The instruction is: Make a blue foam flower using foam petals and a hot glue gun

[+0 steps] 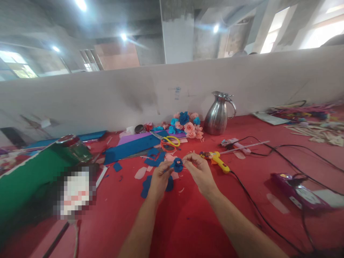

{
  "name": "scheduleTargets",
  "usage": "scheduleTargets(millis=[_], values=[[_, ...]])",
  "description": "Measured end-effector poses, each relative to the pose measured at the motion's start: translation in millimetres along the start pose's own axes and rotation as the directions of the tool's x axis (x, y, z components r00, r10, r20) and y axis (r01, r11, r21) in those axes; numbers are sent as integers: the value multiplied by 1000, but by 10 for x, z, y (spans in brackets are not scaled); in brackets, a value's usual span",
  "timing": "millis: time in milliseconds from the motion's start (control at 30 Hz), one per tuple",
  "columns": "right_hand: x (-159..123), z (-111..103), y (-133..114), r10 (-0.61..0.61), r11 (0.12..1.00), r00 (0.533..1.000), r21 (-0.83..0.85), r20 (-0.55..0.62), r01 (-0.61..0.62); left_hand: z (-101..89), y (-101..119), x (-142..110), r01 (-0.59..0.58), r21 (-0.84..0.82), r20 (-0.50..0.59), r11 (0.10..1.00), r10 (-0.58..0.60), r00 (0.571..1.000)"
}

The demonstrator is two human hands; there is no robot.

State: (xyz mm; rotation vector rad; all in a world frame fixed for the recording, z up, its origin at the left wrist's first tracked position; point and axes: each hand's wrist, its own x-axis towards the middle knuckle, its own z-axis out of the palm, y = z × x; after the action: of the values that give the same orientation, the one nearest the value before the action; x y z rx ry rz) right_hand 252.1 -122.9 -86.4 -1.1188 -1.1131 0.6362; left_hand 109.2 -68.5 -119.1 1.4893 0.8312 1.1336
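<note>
A small dark-blue paper flower [177, 165] with a pink centre is between my two hands, above the red table. My left hand [160, 176] pinches its left side. From the right, the fingertips of my right hand [199, 170] are closed at a petal's edge. Blue paper pieces [146, 184] lie on the table beside and partly behind my left hand. Beyond the hands are blue scraps [155, 157] and a pale pink petal [140, 173]. A yellow glue gun [220, 162] rests just to the right of my right hand.
Yellow-handled scissors [172, 140] lie on blue paper sheets [131, 147]. Behind are a pile of paper flowers [188, 125] and a steel jug [217, 116]. A glass jar [77, 148] stands left. Black cables [249, 197] and a purple power strip [301, 191] occupy the right.
</note>
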Motion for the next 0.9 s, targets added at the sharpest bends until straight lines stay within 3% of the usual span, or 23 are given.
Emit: scheduleTargets(millis=[200,467,633,767,900], values=[[-2,-5,-22,11,1000,999,8,-33,-11,-5,3,-14,10,-21,-9,1000,-10,1000],[-18,-13,-77,-35,994,998,-99,52,40,1,45,-16,-28,-4,-92,1000,28,995],[-27,-15,-105,-165,975,986,-158,-26,159,-41,-23,17,-98,103,-209,990,118,971],[-59,-5,-146,-405,833,914,-413,-3,368,-65,-69,49,-209,282,-183,936,267,946],[-85,6,-142,-545,679,838,-567,36,466,-61,-73,54,-282,365,-133,887,349,928]])
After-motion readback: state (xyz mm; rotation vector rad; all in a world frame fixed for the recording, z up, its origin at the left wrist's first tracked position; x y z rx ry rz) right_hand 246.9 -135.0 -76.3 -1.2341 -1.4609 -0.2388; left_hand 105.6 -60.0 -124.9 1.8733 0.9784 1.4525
